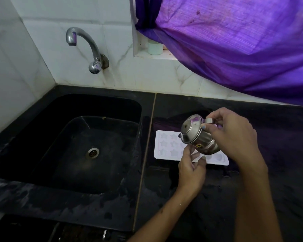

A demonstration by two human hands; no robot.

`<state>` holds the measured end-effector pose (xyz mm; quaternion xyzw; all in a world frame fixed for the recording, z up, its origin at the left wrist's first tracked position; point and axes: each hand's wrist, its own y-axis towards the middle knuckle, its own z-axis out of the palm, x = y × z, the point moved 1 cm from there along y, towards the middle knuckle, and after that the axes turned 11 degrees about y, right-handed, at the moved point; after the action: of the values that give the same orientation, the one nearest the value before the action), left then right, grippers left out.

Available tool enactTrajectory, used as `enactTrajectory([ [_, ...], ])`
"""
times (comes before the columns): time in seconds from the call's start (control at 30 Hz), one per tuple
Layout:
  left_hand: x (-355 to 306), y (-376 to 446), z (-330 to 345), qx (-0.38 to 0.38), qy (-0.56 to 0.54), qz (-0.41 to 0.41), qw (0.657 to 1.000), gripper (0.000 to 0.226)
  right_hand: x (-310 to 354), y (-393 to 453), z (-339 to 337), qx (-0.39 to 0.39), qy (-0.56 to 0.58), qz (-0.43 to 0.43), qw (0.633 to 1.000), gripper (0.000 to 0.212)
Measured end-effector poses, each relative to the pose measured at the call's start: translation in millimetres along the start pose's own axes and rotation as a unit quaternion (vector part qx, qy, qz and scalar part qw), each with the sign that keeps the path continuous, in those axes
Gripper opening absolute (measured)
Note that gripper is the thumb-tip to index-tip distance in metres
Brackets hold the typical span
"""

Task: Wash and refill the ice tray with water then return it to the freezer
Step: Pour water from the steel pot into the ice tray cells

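Lying flat on the black tabletop (217, 198), just right of the sink (73, 142), the ice tray (166, 145) is showing as a pale white rectangle with rounded corners and a thin raised rim. Its moulds are sitting in three rows; those at the left end are star-shaped, and those at the right end are looking rounder, though blur is making the shapes hard to read. Whether the cells are holding water cannot be told. The middle of the tray is being hidden by a small steel jug (197, 137), which is tilting over it with its lidded top pointing up and left; a small yellow sticker is showing on its belly. The right hand (234, 135) is holding the jug from the right, its grip pinching the handle, with the thumb lying across the jug's neck. The left hand (191, 170) is reaching in from below, fingers loosely spread, fingertips resting on or just above the near edge of the tray beneath the jug's body; contact cannot be confirmed. The sink is sitting dark and bare, its metal drain (92, 152) visible. A chrome tap (85, 48) on the tiled wall is not running. A purple curtain (234, 41) is hanging at upper right.
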<state>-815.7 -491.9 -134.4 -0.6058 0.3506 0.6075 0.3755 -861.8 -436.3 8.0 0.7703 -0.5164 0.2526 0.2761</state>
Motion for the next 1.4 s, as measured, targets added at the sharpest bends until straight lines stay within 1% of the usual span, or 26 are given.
enactTrajectory([
  [0.3, 5.3, 4.8, -13.0, -0.001, -0.016, -0.028, 0.999, 0.033, 18.4, 0.3, 19.6, 0.024, -0.053, -0.018, 0.998, 0.008],
  [0.4, 7.5, 5.9, -14.5, -0.005, -0.018, -0.036, 0.999, 0.039, 20.9, -0.5, 23.0, 0.022, -0.063, -0.025, 0.997, 0.009],
  [0.63, 8.7, 6.1, -17.2, 0.004, -0.025, -0.051, 0.998, 0.038, 22.5, -1.0, 25.7, 0.021, -0.074, -0.035, 0.996, 0.01],
  [0.83, 8.7, 6.7, -19.2, 0.0, -0.021, -0.06, 0.998, 0.045, 23.2, -0.8, 28.0, 0.016, -0.075, -0.042, 0.996, 0.011],
  [1.0, 9.2, 6.2, -20.1, -0.002, -0.021, -0.065, 0.998, 0.041, 21.9, -0.5, 29.0, 0.014, -0.074, -0.049, 0.996, 0.011],
  [1.1, 9.0, 5.6, -20.9, -0.002, -0.024, -0.065, 0.998, 0.042, 20.2, 0.3, 28.3, 0.01, -0.075, -0.049, 0.996, 0.01],
  [1.27, 7.4, 6.5, -22.3, 0.001, -0.017, -0.068, 0.998, 0.046, 12.4, 3.1, 24.9, 0.007, -0.038, -0.036, 0.999, 0.01],
  [1.4, 2.8, 13.4, -27.5, -0.006, -0.001, -0.058, 0.998, 0.032, -4.7, 10.1, 20.7, 0.006, 0.052, -0.01, 0.999, 0.012],
])
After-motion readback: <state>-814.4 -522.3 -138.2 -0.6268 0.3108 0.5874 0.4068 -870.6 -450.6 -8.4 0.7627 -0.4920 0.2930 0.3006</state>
